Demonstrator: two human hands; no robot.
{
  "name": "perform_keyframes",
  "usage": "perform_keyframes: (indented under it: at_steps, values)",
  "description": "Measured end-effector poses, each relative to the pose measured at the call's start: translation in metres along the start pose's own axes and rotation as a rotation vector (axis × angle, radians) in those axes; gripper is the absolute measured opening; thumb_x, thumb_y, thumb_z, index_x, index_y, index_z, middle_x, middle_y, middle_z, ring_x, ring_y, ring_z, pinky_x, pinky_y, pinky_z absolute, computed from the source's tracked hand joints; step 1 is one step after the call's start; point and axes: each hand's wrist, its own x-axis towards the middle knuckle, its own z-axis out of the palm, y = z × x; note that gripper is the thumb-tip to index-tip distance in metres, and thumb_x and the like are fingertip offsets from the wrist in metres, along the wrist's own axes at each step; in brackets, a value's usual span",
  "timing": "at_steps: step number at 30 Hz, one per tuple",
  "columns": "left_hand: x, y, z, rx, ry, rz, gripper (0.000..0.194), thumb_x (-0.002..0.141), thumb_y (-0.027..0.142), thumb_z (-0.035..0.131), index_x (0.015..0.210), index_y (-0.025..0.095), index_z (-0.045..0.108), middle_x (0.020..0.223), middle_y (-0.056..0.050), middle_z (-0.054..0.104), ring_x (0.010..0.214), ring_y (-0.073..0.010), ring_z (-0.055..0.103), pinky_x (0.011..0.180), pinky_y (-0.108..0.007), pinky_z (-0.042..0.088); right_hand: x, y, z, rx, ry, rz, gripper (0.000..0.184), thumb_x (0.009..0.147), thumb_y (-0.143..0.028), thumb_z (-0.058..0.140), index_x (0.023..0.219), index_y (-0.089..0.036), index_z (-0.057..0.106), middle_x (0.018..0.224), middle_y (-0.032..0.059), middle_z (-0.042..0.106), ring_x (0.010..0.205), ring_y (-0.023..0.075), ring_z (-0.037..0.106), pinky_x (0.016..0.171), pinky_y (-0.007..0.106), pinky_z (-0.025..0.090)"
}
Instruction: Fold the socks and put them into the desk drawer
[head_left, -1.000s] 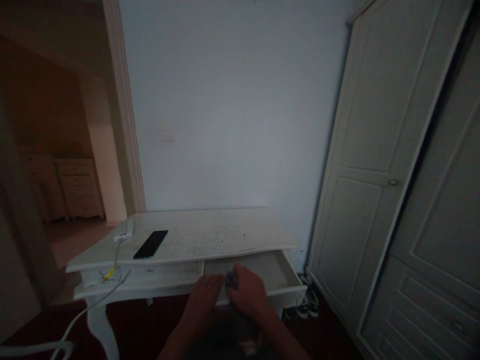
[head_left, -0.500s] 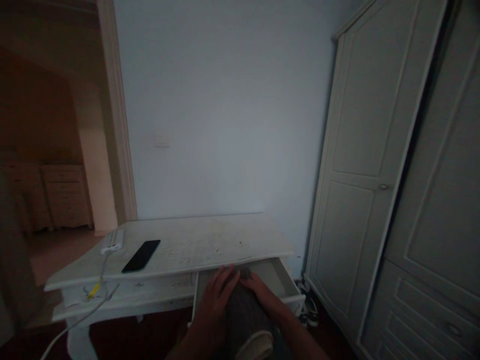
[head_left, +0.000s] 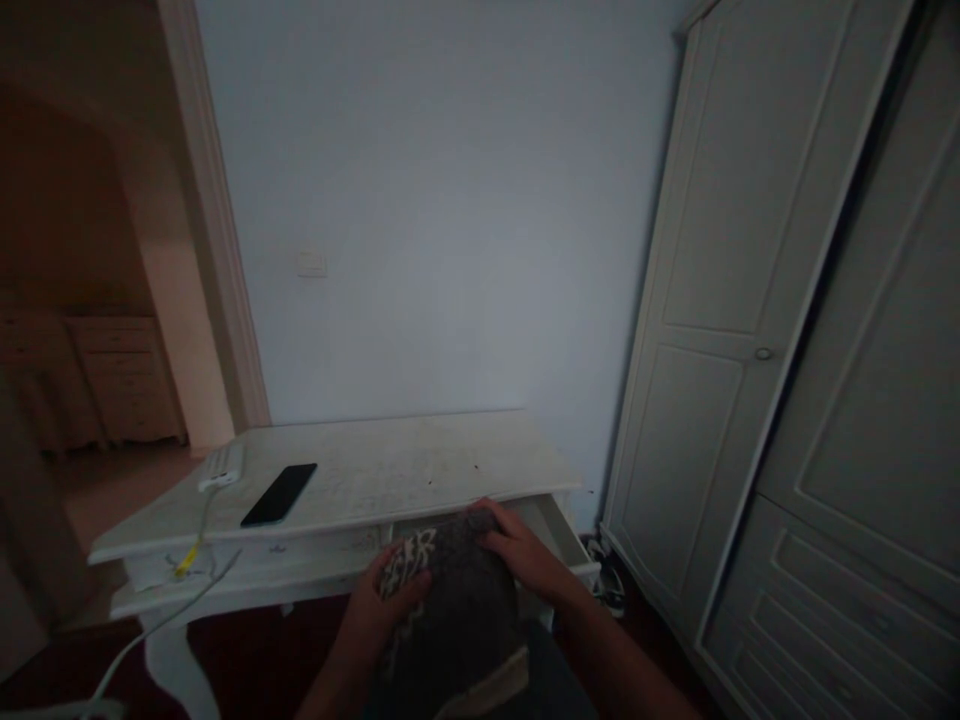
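A dark grey folded cloth (head_left: pixel 457 610) with a white pattern on its left side and a pale edge at the bottom is held up near the front of the desk. My left hand (head_left: pixel 394 595) grips its patterned left side, thumb on top. At its upper right, the fingers of my right hand (head_left: pixel 506 540) are closed over the grey fabric. Just behind the cloth, a white drawer (head_left: pixel 562 535) is pulled out, its inside partly hidden by the cloth and my hands.
On the white desk (head_left: pixel 405 455) lie a black phone (head_left: pixel 280 495) and a white power strip (head_left: pixel 223 465) whose cable (head_left: pixel 172 612) hangs over the front. Shoes (head_left: pixel 609 580) sit on the floor between desk and wardrobe (head_left: pixel 701 300). A doorway opens at left.
My left hand has moved left and down to the cloth's side. The cloth has turned and spread wider, so its white pattern now shows. The view has shifted slightly.
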Motion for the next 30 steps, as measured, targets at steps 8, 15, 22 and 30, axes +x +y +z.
perform_keyframes:
  at_steps: [8,15,22,30]
  values:
    - [0.019,-0.002,0.003,0.894,-0.074,0.391,0.039,0.091,0.030,0.060,0.128,0.019,0.069,0.142,-0.015,0.067,0.135,-0.0342,0.058,0.118,-0.054,0.042,0.015,0.072,0.023,-0.447,0.029,0.175,0.047,0.086,-0.026,0.055,0.132,-0.019,0.061,0.126,0.0137,0.073,0.119,0.0299,0.066,0.104,0.040,0.046]
    - [0.016,0.026,0.032,0.914,-0.527,0.346,0.056,0.083,0.037,0.074,0.135,0.018,0.062,0.142,-0.013,0.067,0.130,-0.0299,0.061,0.112,-0.040,0.046,-0.002,0.086,0.006,-0.098,-0.019,0.030,0.055,0.086,-0.027,0.057,0.141,-0.023,0.059,0.127,0.0088,0.075,0.118,0.0271,0.069,0.101,0.040,0.051]
    - [-0.004,0.009,0.041,1.100,-0.385,0.363,0.087,0.070,0.031,0.080,0.152,0.018,0.051,0.167,-0.018,0.046,0.152,-0.0376,0.043,0.126,-0.051,0.031,-0.002,0.072,0.008,-0.202,-0.047,-0.029,0.050,0.076,-0.023,0.059,0.125,-0.023,0.069,0.115,0.0055,0.076,0.108,0.0260,0.069,0.094,0.035,0.050]
    - [0.000,-0.010,0.048,1.233,-0.479,0.378,0.084,0.077,0.034,0.071,0.158,0.026,0.050,0.134,-0.013,0.073,0.123,-0.0371,0.067,0.108,-0.052,0.045,-0.006,0.098,-0.026,-0.689,0.011,0.180,0.042,0.096,-0.048,0.059,0.127,-0.022,0.069,0.110,0.0086,0.078,0.100,0.0250,0.071,0.089,0.033,0.048]
